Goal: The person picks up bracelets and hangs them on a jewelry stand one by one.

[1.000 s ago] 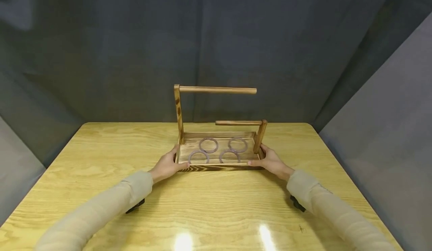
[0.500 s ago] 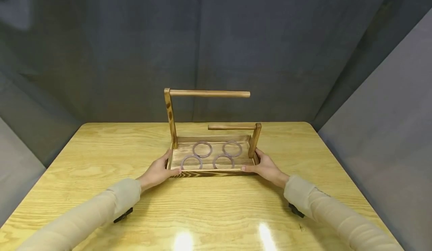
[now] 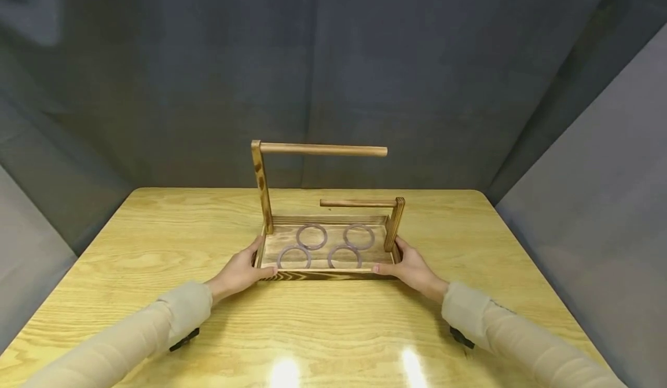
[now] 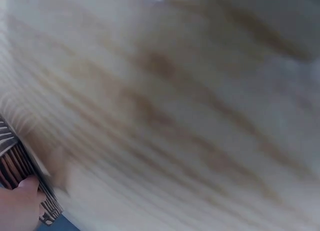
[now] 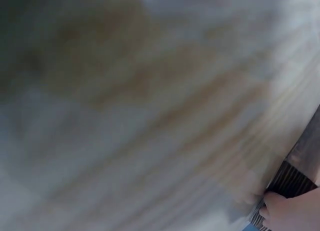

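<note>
- We are locating the wooden tray (image 3: pixel 333 275) near the middle of the table, between both hands; whether its base is touching the tabletop or lifted, we cannot tell.
- We are reading its long axis as running crosswise, from the left hand (image 3: pixel 241 271) to the right hand (image 3: pixel 413 268); each is holding one short end, so neither is standing clearly nearer.
- At the left end, we are noting the tall post (image 3: pixel 263 188), with the long rod (image 3: pixel 323 149) reaching rightward; at the right end, the short post (image 3: pixel 394 224), with the short rod (image 3: pixel 357 203) pointing leftward, lower.
- On the tray floor, we are counting four purplish rings (image 3: pixel 299 237), in two rows.
- We are finding both hands gripping: each thumb is lying along the front wall, while the fingers are wrapping the end wall, partly hidden. The tray is lying inward of both palms, to the left hand's right and the right hand's left.
- Farther out, we are observing pale sleeves (image 3: pixel 526 330), with a dark device (image 3: pixel 184 339) sitting under each wrist.
- Underneath, the table (image 3: pixel 323 330) is showing yellow grain and two glare spots; behind it, dark cloth (image 3: pixel 333 75) is hanging.
</note>
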Available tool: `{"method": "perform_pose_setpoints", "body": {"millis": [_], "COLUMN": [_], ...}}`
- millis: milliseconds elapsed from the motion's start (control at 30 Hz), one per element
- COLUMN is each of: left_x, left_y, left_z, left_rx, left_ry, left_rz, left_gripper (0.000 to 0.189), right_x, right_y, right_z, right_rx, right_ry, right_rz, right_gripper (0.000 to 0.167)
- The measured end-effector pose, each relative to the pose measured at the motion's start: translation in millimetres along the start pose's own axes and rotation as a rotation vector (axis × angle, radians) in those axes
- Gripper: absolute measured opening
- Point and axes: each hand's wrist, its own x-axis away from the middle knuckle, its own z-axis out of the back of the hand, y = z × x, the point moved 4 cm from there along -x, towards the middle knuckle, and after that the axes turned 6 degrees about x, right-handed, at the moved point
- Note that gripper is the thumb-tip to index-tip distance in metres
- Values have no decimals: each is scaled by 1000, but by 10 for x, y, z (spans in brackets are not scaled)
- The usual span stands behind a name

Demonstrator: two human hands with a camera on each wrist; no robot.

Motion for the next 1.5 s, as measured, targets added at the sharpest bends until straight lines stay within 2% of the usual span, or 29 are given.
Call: {"method": "perform_pose_setpoints", "body": {"millis": [267,500,1133,1233,1400,1500], "left_x": [20,12,1,7,17,16], "left_y": [-96,-32,3,4,9,55], "left_z": [-16,0,1,1,2,0], "left_rx": [25,9,-4,3,9,-6], "left_ry": [17,13,2,-4,9,20], "left_rz": [20,10,1,15,32,21], "left_gripper": [99,98,98,97,97,97], "right_x": [4,5,9,13,6,0], "right_y": [24,21,4,12,11,12], "right_z": [-50,-21,-8,-17,-23,-28], "right_rx": [16,6,32,44,46,44], "right_ry": [16,16,31,19,17,16], "right_rz": [-9,-28,-19,-22,-20,-21], "right_gripper": [104,104,104,104,104,104]}}
